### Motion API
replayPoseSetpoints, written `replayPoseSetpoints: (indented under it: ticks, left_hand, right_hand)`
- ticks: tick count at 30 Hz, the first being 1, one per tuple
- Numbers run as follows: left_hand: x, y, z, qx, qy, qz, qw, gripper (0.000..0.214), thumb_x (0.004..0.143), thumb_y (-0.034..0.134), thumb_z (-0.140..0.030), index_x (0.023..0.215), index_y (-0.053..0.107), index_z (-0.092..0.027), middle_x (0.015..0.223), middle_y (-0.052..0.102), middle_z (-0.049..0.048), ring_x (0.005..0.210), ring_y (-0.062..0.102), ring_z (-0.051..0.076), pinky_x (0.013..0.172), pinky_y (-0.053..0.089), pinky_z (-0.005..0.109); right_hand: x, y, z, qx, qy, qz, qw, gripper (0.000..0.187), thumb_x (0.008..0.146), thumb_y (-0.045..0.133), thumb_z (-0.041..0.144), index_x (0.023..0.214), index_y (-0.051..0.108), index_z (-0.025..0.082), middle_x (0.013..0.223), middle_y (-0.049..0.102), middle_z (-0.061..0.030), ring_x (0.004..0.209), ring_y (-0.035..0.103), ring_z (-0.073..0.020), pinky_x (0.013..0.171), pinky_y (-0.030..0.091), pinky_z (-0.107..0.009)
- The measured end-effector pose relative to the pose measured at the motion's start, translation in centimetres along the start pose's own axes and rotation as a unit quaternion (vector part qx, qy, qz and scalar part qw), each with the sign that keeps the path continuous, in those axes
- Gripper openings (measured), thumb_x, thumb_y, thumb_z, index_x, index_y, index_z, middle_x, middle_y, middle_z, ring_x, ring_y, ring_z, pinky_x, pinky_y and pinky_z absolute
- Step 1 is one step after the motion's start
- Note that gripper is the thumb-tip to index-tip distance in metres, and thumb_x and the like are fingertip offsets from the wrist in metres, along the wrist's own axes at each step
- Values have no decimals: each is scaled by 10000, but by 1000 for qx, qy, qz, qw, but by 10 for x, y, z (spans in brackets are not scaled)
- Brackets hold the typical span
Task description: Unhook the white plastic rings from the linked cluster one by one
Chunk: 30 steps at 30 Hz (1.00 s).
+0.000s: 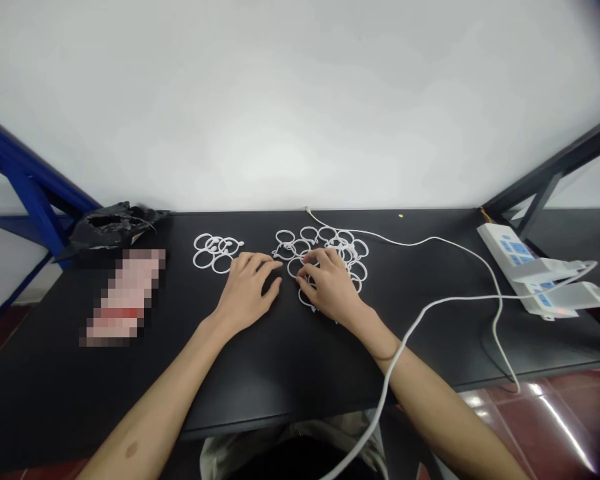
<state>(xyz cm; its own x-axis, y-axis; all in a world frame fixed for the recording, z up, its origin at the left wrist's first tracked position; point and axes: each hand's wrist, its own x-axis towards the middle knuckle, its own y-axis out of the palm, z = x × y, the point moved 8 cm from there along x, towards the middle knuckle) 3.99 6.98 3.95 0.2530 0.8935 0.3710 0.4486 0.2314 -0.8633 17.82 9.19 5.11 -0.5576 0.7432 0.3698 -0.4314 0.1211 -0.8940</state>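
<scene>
Black bag [113, 225], power strip [525, 270], white cable [405, 244] flank bench [280, 360]. Ring pile [340, 243] lies flat mid-bench, long axis left-right; right hand [333, 290] on it, grip unclear. Left hand [245, 293] flat, grip wide, empty.

White rings [325, 250] and a white cable [430, 243] lie on the black counter [280, 360], beside a white power strip [525, 267] with blue markings and a crumpled black bag [110, 223]

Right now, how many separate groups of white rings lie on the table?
2. The small group lies beyond the left hand; the large group lies around the right hand, which may hide some rings.
</scene>
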Motion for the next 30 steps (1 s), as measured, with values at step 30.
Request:
replayPoseSetpoints:
  ticks: [30]
  left_hand:
    - [-6, -10, -22, -81, 86, -20, 993, 323, 891, 616, -341, 1182, 609, -199, 1062, 643, 71, 948, 542, 225, 848, 494, 410]
  right_hand:
    - [-3, -17, 23, 190, -71, -76, 976, 154, 993, 511, 231, 865, 594, 209, 797, 662, -35, 738, 558, -167, 708, 475, -299]
